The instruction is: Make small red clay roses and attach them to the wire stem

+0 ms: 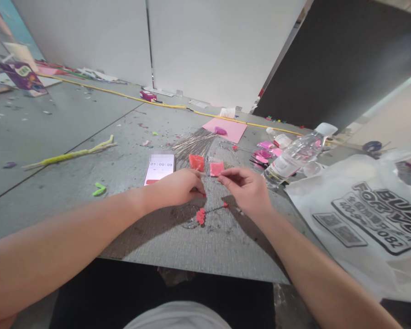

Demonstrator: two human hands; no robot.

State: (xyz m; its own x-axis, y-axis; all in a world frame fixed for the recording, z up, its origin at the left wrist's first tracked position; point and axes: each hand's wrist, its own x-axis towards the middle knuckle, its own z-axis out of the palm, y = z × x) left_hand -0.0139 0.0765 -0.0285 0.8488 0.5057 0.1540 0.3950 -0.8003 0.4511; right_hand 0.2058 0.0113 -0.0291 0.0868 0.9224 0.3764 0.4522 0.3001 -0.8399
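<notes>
My left hand (pixel 187 188) is closed in a pinch above the table, with a small red piece (pixel 204 196) at its fingertips. My right hand (pixel 248 189) also pinches thumb against forefinger, beside a pink square packet (pixel 217 168); what lies between those fingers is too small to make out. Left of that packet is an orange-red packet (pixel 196 162), just beyond my left hand. Below and between both hands lies a cluster of small red discs (pixel 200 216) with thin wires. A dark twisted stem with a red tip (pixel 225 205) extends to its right.
A phone (pixel 160 167) showing a timer lies beside my left wrist. Behind the packets, thin metal wires (pixel 197 144) fan out near a pink sheet (pixel 234 130). A clear bottle (pixel 294 157) and a white plastic bag (pixel 359 196) stand right. A yellow-green fuzzy stem (pixel 68 156) lies left.
</notes>
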